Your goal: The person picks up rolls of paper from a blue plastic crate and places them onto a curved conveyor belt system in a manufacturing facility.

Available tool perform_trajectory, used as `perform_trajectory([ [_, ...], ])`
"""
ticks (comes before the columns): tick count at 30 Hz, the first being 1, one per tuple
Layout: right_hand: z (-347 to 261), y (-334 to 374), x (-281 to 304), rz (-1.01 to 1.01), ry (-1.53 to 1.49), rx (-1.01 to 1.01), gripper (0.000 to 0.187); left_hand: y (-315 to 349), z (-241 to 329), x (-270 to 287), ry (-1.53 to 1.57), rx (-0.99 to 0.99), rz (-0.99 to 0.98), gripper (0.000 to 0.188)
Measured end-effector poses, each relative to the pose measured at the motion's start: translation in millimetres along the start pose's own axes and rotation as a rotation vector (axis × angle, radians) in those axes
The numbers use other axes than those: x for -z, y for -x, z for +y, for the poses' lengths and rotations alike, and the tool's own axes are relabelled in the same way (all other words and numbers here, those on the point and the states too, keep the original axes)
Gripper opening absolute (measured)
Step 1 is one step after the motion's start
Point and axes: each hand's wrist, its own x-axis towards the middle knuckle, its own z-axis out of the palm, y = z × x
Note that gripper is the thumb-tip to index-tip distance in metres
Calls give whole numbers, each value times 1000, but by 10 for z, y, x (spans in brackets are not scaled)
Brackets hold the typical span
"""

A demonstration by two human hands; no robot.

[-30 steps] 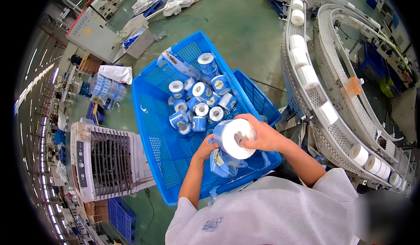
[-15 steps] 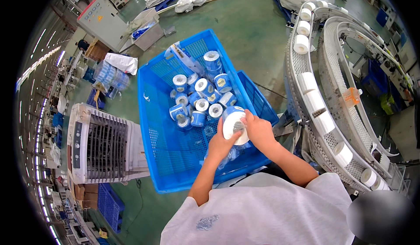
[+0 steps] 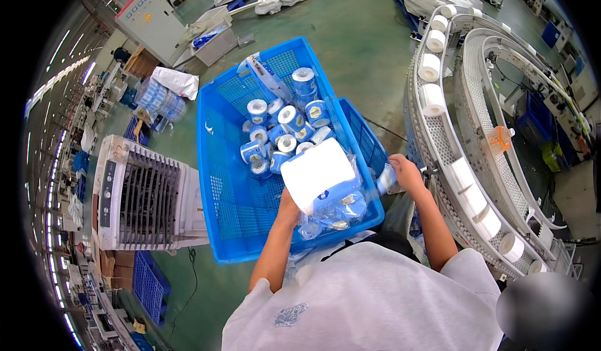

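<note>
My left hand [image 3: 288,209] grips a white toilet paper roll [image 3: 316,174] at its left side, held up over the near part of a blue plastic crate [image 3: 220,216]. The roll hides most of that hand's fingers. Along its lower right edge shows some blue wrapper. Beyond the crate's right rim, my right hand [image 3: 408,174] is closed on a crumpled piece of blue and clear plastic wrapper [image 3: 386,179]. Several wrapped blue and white rolls [image 3: 290,118] lie heaped in the crate. Crumpled clear wrappers [image 3: 341,211] sit below the held roll.
To the right curves a conveyor [image 3: 452,139] carrying bare white rolls [image 3: 432,100]. A second blue crate [image 3: 365,139] stands against the first one's right side. An air cooler [image 3: 147,197] is close on the left. Farther off are a grey bin [image 3: 217,45] and a control cabinet [image 3: 150,22].
The roll, earlier between both hands, is now in my left hand, turned and shifted left. My right hand has moved right, away from it, with wrapper in its fingers.
</note>
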Motion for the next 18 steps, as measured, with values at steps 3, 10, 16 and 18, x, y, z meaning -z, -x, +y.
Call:
perform_trajectory([
  [3,-127,112,166,103,-442,214,20,7,49,-55,-5,-85,-28,47],
  [10,-951,312,715,-186,-857,125,23,134,177,-153,-681,-367,70,39],
  [16,-1167,328,573,-388,-999,-123,59,245,250,-239,-748,-462,63,37],
  [18,-1106,361,515,-461,-1118,-180,60,277,242,-232,-765,-492,58,35],
])
